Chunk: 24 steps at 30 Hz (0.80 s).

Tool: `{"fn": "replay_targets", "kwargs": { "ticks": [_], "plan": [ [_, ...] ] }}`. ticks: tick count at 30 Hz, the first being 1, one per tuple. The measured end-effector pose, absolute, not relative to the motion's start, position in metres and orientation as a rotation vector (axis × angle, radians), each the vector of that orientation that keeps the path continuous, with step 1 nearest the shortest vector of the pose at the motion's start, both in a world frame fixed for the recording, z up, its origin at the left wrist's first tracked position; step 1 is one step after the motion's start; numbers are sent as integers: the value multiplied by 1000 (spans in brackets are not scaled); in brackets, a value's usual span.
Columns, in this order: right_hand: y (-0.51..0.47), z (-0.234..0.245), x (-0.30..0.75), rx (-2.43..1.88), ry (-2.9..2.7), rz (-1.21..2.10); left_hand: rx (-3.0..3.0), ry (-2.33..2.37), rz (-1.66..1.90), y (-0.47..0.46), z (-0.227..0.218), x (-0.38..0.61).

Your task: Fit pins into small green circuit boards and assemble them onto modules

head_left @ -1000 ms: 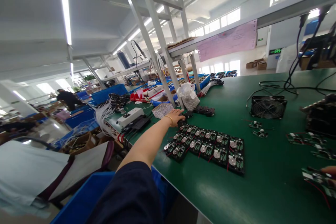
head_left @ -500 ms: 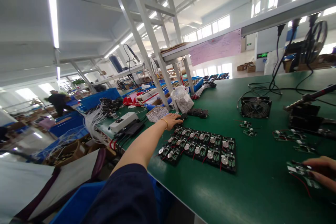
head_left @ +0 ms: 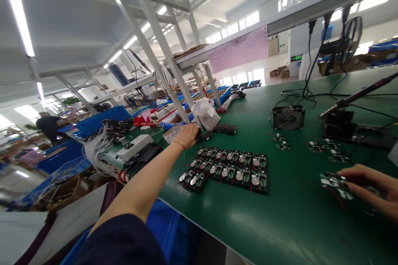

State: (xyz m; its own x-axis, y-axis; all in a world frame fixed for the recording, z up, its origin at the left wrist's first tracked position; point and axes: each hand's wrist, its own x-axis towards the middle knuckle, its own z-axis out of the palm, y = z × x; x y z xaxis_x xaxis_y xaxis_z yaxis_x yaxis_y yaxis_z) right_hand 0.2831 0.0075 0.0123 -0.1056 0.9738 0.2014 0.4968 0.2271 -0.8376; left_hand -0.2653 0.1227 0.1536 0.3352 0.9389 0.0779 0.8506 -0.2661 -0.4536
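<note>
My left hand (head_left: 188, 135) is stretched out to the far side of the bench, its fingers closed on a small black plastic piece (head_left: 199, 134). Beside it lie more black plastic pieces (head_left: 226, 128), next to a clear bag of small metal parts (head_left: 205, 114). Nearer to me, black housings (head_left: 230, 167) fitted with green circuit boards, round silver discs and red wires stand in rows. At the right, my right hand (head_left: 370, 184) pinches a small circuit board (head_left: 333, 180) between thumb and fingers. A red wire trails from that board.
A black fan (head_left: 287, 117) stands at the back, with cables behind it. A soldering iron (head_left: 354, 98) rests in its stand at the right, near loose circuit boards (head_left: 326, 147). A white power box (head_left: 134, 147) and metal uprights (head_left: 174, 70) are at the left.
My left hand has drawn back from the black pieces with one in its fingers. My right hand still holds the circuit board, and more of the hand shows. The whole view has shifted.
</note>
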Motion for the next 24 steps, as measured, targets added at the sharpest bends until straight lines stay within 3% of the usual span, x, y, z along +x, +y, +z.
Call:
{"fn": "replay_targets", "kwargs": {
  "ticks": [7, 15, 24],
  "plan": [
    [-35, 56, 247, -1241, -1790, 977, -2486, -1398, -303, 25, 144, -155],
    [-57, 68, 225, -1160, -1962, 1006, -2946, -1400, -65, -67, 72, -29],
    [-65, 68, 218, -1216, -2005, 1010, -2942, -1815, -148, -87, 59, -31]
  ]
}}
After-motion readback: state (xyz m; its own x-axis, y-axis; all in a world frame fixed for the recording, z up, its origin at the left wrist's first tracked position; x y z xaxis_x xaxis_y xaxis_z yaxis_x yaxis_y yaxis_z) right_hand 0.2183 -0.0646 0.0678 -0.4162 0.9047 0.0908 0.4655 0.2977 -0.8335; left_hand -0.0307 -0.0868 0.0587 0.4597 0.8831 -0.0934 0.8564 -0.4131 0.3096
